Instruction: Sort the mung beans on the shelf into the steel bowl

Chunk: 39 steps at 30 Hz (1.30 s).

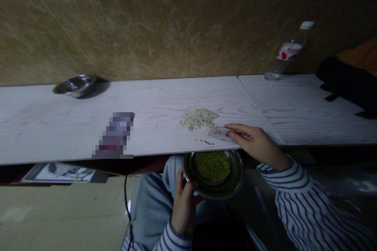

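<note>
- Your left hand (184, 200) curls around the near-left rim of a steel bowl (232, 186), thumb over the lip and fingers closed under it, holding the bowl just below the table edge, over your lap.
- Inside that bowl, right beside your thumb, lies a heap of small green beans (211, 165), most likely mung beans, filling the middle of it.
- Your right hand (257, 145) lies on the table edge just above and to the right of the bowl, fingers stretched out flat and close together, pointing left.
- Under those fingertips sits a thin, pale, flat piece (218, 132), perhaps a card or a scrap of plastic; your fingers press on it, and you cannot tell from this view whether they grip it or only rest on it.
- Just past that piece, farther from you, is a pale pile of mixed grains (198, 118) spread on the white wood-grain table (165, 98).
- A few loose green beans (206, 142) lie between the pile and the table edge, directly above the bowl.
- Well off to the left of both hands stands a second, empty-looking steel bowl (75, 85) at the back of the table.
- Far to the right of your right hand, a clear plastic water bottle (288, 51) with a red label stands near the wall, with dark cloth (344, 82) beyond it.
</note>
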Motion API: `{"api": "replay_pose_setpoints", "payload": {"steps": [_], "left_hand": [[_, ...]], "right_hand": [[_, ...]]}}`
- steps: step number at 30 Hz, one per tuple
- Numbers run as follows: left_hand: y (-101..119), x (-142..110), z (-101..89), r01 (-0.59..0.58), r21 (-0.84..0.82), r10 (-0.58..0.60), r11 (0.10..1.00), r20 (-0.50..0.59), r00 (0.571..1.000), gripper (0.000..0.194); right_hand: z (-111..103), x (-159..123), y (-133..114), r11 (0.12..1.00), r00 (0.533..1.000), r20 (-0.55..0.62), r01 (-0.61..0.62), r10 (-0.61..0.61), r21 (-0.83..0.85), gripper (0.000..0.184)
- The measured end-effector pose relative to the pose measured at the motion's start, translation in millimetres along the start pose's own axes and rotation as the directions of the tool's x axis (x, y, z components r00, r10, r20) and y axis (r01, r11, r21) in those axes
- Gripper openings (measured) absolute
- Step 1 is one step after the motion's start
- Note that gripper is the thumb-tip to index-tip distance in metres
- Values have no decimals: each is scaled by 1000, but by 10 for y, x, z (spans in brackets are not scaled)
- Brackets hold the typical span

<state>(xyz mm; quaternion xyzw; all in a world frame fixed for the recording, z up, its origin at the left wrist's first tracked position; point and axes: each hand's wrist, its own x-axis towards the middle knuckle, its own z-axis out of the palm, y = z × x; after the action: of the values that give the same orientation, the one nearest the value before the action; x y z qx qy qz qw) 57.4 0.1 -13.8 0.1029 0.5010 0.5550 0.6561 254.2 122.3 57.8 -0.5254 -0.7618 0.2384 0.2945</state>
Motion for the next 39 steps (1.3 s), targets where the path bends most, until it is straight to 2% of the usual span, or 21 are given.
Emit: {"api": "replay_pose_setpoints", "payload": {"steps": [7, 12, 16, 22, 30, 39], "left_hand": [[16, -4, -1, -2, 12, 3, 1000, -46, 999, 59], [15, -14, 29, -13, 1, 13, 1000, -10, 1000, 63], [40, -42, 40, -9, -19, 9, 1000, 2, 1000, 60], [87, -59, -22, -26, -29, 25, 999, -36, 999, 59], [136, -55, -82, -57, -22, 55, 998, -73, 996, 59], [164, -75, -138, -65, -35, 61, 997, -125, 990, 64]], "right_hand": [[-45, -133, 9, 996, 995, -83, 43, -50, -81, 28], [46, -301, -106, 975, 990, -107, 72, -96, -210, 27], [125, -359, -217, 959, 982, -94, 135, -163, -249, 27], [169, -288, -216, 946, 974, -138, 134, -181, -294, 28], [342, -204, -323, 933, 972, -69, 192, -223, -304, 29], [374, -111, -373, 936, 968, -67, 215, -242, -278, 29]]}}
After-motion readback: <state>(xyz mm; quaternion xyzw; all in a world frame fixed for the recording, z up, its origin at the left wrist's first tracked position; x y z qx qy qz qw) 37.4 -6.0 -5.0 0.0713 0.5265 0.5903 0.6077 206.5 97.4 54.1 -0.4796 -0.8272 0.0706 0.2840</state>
